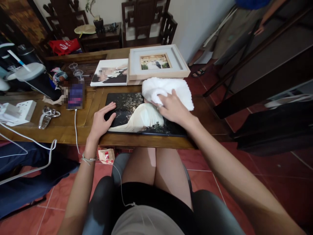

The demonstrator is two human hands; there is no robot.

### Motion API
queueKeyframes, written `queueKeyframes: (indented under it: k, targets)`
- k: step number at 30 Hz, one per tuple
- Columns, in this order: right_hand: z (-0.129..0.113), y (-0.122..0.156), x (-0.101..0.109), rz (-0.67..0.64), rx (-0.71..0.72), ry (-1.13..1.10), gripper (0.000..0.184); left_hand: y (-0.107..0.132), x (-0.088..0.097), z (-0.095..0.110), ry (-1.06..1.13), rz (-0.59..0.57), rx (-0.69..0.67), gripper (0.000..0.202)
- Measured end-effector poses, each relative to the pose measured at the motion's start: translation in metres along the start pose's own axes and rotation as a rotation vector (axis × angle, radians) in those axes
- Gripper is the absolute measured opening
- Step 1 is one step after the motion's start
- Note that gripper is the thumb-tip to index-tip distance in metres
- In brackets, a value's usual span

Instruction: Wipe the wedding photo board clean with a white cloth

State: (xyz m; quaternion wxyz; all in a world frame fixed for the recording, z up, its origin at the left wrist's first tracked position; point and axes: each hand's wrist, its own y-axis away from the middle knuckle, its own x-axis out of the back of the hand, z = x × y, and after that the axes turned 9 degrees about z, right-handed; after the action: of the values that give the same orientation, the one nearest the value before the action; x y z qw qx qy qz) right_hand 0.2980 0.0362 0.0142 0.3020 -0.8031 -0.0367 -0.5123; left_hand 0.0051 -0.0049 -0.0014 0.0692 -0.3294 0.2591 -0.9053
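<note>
A dark glossy photo panel (127, 104) lies flat near the front edge of the wooden table (73, 127). My left hand (101, 120) rests open on its left part, fingers spread flat. My right hand (172, 107) presses a white cloth (168, 89) down onto the panel's upper right part, fingers closed over a fold of the cloth. The cloth spreads past the panel's far right corner.
Behind the panel lie a pale wooden picture frame (158, 62) and an unframed photo print (110, 72). To the left are a phone (75, 96) with a cable, a white box (24, 111) and glasses (46, 117). Another person (234, 29) stands at the back right.
</note>
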Motion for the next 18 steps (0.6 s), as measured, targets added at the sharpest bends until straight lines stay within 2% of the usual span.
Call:
queueKeyframes:
  k: [3,7,10,12,14,18]
  targets:
    - [-0.027,0.037,0.012,-0.041,0.076,0.007,0.024,0.000,0.000,0.000,0.000,-0.005,0.004,0.031]
    - [-0.062,0.096,0.045,-0.074,0.205,-0.106,0.018,0.000,0.000,0.002,-0.011,-0.009,-0.002,0.031]
    - [-0.069,0.115,0.065,-0.102,0.241,-0.204,0.021,0.000,0.000,0.003,-0.011,-0.008,-0.006,0.031]
    - [-0.058,0.112,0.069,-0.124,0.197,-0.239,0.023,0.000,0.000,0.003,-0.011,-0.004,-0.008,0.031]
    - [-0.039,0.099,0.064,-0.127,0.114,-0.234,0.025,0.000,0.000,0.003,-0.012,-0.003,-0.011,0.031]
    - [-0.001,0.051,0.037,-0.031,-0.025,-0.130,0.026,0.000,0.000,0.001,-0.003,-0.003,-0.017,0.032]
